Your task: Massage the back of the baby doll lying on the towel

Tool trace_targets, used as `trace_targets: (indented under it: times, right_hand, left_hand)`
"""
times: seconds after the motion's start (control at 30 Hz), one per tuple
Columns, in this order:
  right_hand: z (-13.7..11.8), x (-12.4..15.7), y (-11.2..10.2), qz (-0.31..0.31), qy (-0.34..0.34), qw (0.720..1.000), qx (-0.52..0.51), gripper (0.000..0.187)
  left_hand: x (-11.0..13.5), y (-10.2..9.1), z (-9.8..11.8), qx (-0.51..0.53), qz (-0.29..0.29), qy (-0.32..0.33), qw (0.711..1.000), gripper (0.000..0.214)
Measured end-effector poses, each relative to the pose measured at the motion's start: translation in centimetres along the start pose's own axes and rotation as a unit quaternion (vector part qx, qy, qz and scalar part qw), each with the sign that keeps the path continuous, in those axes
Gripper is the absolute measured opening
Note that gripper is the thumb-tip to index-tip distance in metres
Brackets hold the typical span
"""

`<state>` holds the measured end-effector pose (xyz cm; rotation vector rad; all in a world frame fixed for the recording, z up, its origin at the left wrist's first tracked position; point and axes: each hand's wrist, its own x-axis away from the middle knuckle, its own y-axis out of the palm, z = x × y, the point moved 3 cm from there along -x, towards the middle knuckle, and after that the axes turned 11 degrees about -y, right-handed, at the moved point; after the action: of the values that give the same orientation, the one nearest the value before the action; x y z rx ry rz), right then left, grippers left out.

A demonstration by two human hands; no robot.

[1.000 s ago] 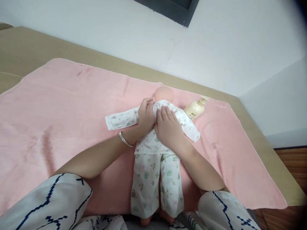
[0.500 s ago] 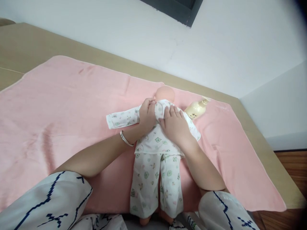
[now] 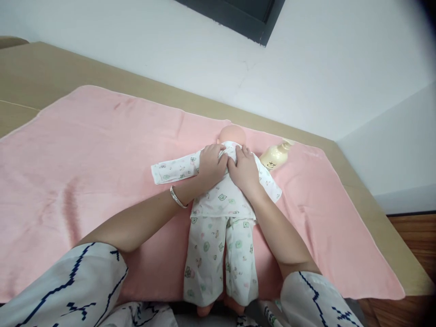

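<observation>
A baby doll (image 3: pixel 221 200) in white printed pyjamas lies stretched out, its bald head (image 3: pixel 232 135) away from me and its feet at the near edge; no face shows. My left hand (image 3: pixel 211 164) rests flat on the left side of the doll's upper body, fingers extended toward the neck. Beside it my right hand (image 3: pixel 244 169) lies on the right side, fingers slightly spread. The two thumbs come close together over the middle. The doll's left sleeve (image 3: pixel 175 169) sticks out sideways, while the right sleeve (image 3: pixel 270 184) angles down past my right hand.
A cream pump bottle (image 3: pixel 275 155) lies tilted just right of the doll's shoulder. Beneath everything spreads a pink blanket (image 3: pixel 112 136) on a wooden table (image 3: pixel 68 61). A white wall (image 3: pixel 306 68) stands behind, with a dark frame (image 3: pixel 252 20) on it.
My right hand has shifted slightly left and turned its fingers more toward the head. My left hand has flattened onto the doll, its thumb now nearer my right hand.
</observation>
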<state>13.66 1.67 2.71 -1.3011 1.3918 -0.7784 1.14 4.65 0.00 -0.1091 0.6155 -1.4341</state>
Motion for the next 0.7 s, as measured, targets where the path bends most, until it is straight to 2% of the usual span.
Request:
trace_targets:
  times: [0.2, 0.3, 0.43, 0.5, 0.63, 0.7]
  right_hand:
    - [-0.9, 0.4, -0.3, -0.005, 0.014, 0.999, 0.052, 0.062]
    - [-0.5, 0.2, -1.0, -0.025, -0.009, 0.998, 0.063, 0.059]
    - [0.6, 0.3, -1.6, -0.035, -0.048, 0.997, 0.042, 0.052]
    - [1.3, 0.5, -1.5, -0.022, -0.061, 0.998, 0.02, 0.051]
    - [2.3, 0.7, -0.7, 0.033, -0.096, 0.995, -0.009, 0.054]
    - [2.3, 0.8, -0.3, 0.044, -0.113, 0.992, -0.021, 0.056]
  left_hand:
    - [-0.2, 0.4, -0.5, -0.021, -0.016, 0.05, 0.998, 0.025]
    - [-0.2, 0.4, -0.3, -0.028, -0.016, 0.063, 0.997, 0.027]
    - [0.1, 0.3, 0.2, -0.105, -0.029, 0.05, 0.993, 0.028]
    - [0.6, 0.2, 0.6, -0.143, -0.029, 0.059, 0.987, 0.029]
    - [2.1, 0.0, 1.6, -0.22, -0.016, 0.14, 0.965, 0.039]
    - [2.6, -0.2, 2.0, -0.253, -0.016, 0.16, 0.954, 0.04]
